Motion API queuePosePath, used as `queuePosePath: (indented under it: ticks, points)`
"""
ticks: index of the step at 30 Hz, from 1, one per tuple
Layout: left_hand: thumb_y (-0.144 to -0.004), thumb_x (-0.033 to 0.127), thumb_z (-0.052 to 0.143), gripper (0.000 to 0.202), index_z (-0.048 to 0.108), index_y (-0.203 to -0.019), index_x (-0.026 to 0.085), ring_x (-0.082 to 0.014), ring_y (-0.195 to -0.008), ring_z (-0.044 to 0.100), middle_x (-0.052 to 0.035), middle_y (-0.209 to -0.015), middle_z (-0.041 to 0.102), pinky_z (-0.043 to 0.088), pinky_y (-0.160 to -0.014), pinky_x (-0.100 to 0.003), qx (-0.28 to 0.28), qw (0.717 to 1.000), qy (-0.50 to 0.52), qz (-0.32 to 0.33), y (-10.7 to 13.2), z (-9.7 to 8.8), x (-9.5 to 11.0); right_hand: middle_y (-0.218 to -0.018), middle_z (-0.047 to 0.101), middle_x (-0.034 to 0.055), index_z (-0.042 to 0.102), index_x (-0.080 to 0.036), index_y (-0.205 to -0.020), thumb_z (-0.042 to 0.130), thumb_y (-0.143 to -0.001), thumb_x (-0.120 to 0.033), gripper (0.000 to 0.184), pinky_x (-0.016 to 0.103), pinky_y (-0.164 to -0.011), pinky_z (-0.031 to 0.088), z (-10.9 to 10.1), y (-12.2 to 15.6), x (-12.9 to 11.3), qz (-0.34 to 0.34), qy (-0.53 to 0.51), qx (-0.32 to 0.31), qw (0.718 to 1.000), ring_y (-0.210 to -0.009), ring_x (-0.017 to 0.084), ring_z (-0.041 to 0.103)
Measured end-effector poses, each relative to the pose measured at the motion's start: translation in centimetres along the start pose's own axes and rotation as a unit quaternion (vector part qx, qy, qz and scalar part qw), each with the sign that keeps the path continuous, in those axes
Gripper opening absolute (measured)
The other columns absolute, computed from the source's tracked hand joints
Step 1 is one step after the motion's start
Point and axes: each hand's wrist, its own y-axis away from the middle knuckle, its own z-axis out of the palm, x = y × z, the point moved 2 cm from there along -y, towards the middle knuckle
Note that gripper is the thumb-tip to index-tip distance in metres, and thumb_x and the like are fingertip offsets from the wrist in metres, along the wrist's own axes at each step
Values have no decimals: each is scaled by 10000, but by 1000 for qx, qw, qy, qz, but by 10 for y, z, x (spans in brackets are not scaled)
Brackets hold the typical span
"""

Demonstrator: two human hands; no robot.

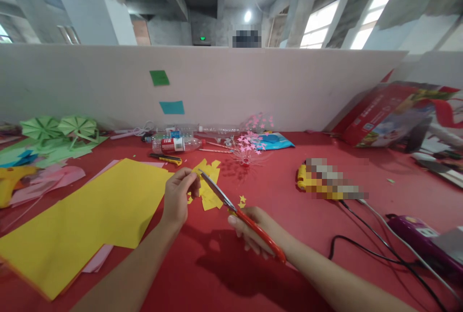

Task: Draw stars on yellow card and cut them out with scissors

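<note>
Red-handled scissors are gripped in my right hand, their blades pointing up and left. My left hand is closed in a pinch beside the blade tips, on what looks like a small piece of yellow paper; the fingers partly hide it. Under and behind the blades lie cut yellow paper scraps. Small yellow paper stars rest on the red table just above my right hand. A large yellow sheet spreads out left of my left hand, over some pink paper.
Plastic bottles and a yellow utility knife lie near the white partition. Pink stars on thin stems stand behind the scraps. A yellow glue gun is far left. Cables run across the right side.
</note>
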Motion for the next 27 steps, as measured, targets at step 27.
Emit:
queuePosePath:
  ticks: [27]
  points:
    - [-741, 269, 614, 163, 596, -615, 168, -73, -423, 486, 20, -551, 596, 379, -423, -195, -32, 999, -4, -23, 10, 10, -3, -429, 459, -56, 467, -185, -656, 457, -801, -630, 469, 173, -297, 308, 4, 4, -7, -53, -22, -27, 998, -297, 55, 357]
